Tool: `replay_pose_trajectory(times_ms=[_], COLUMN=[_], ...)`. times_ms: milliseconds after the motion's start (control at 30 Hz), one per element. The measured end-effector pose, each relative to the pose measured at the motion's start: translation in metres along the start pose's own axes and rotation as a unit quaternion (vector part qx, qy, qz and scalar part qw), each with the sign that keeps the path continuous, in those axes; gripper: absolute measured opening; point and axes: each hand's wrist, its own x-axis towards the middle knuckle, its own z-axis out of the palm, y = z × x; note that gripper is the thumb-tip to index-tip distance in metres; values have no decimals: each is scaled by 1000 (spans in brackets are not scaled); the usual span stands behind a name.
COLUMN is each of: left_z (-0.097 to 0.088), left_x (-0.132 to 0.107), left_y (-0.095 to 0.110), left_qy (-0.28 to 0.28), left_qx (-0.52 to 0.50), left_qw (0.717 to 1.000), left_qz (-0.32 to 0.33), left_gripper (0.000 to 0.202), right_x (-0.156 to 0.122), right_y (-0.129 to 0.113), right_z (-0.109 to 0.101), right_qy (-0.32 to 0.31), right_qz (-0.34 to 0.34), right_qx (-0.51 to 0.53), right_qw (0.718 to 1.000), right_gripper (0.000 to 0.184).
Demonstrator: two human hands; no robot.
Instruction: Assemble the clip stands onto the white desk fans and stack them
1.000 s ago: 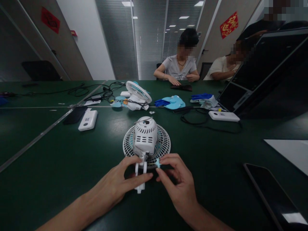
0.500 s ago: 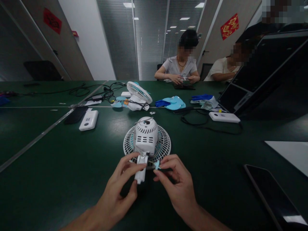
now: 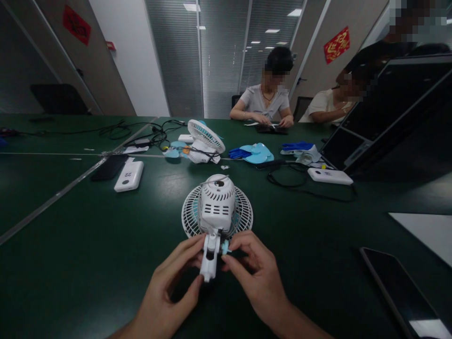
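Note:
A small white fan (image 3: 217, 207) lies face down on its round grille (image 3: 243, 212), its motor housing upward. Its white clip-like stand (image 3: 209, 268) points toward me. My left hand (image 3: 173, 282) grips that stand from the left, thumb low and fingers along its side. A light-blue wing screw (image 3: 225, 247) sits at the right side of the stand's joint. Thumb and forefinger of my right hand (image 3: 257, 278) pinch it. Whether the screw's thread is inside the joint is hidden.
Behind stand a second fan (image 3: 205, 141), light-blue fan blades (image 3: 259, 153), gloves (image 3: 300, 147) and black cables (image 3: 118, 129). White power banks (image 3: 129, 176) lie at both sides. A phone (image 3: 399, 287) and a large black case (image 3: 399, 113) are right. Co-workers sit across the table.
The light-blue wing screw has moved left, from beside the stand up against its joint, with my right hand. My left hand has shifted its fingers back along the stand.

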Motion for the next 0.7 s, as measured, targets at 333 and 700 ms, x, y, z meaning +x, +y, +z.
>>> replay_pose_trajectory(times_ms=[333, 700], left_z=[-4, -2], left_x=[2, 2], left_y=[-5, -8], left_qy=[7, 14], left_qx=[11, -22], left_qw=[1000, 1000], left_qz=[3, -8], left_gripper=[49, 52], right_x=[20, 7], right_y=[-17, 1], right_z=[-6, 6], right_qy=[-73, -51], right_qz=[-153, -19], right_qx=[-212, -94], right_qw=[963, 994], right_gripper=[17, 27])
